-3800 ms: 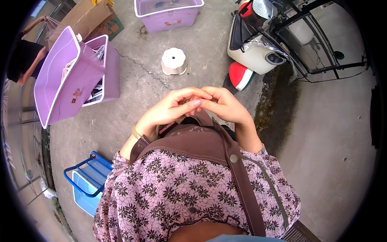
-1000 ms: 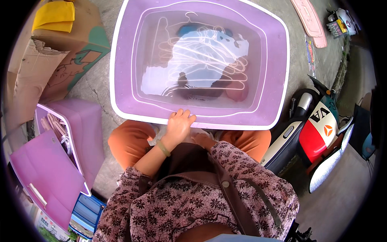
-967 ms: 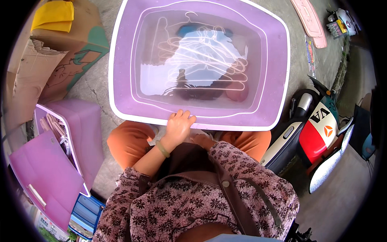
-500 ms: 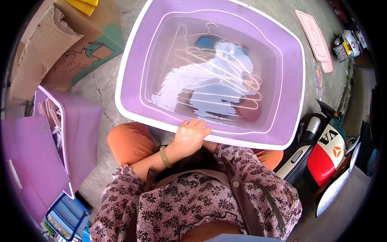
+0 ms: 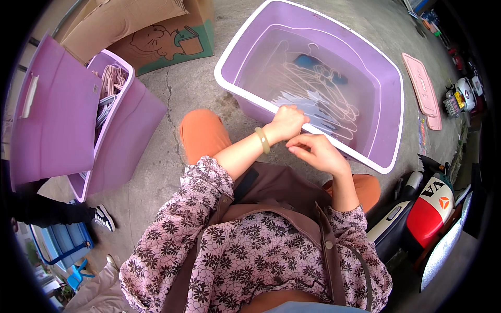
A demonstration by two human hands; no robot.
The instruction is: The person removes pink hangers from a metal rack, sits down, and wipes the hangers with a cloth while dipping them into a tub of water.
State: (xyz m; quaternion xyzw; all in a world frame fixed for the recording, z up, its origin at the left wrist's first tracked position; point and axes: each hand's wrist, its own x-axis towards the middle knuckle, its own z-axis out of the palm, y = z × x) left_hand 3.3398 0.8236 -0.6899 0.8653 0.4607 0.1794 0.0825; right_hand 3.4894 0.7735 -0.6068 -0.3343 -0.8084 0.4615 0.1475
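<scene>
A large purple tub [image 5: 389,125] with a white rim stands before me, holding cloudy water. Several pale hangers [image 5: 334,96] lie sunk in it, together with something blue [image 5: 308,61]. My left hand [image 5: 286,124], with a pale bangle at the wrist, is closed over the tub's near rim. Just right of it, below the rim, my right hand [image 5: 321,152] has its fingers loosely bent, the thumb apart, and nothing shows in them. Whether its fingertips touch the tub or my left hand, I cannot tell.
Leftward, a purple bin [image 5: 133,135] with its lid [image 5: 57,120] raised holds several hangers. A cardboard box [image 5: 182,47] stands behind it. A person's shoe [image 5: 104,217] shows lower left. A pink lid [image 5: 420,86] lies to the right, near a scooter [image 5: 428,208].
My right hand has come out from behind the tub's near side into view. The view has shifted, placing the tub further right and more of the bin in sight. A person's leg appears lower left.
</scene>
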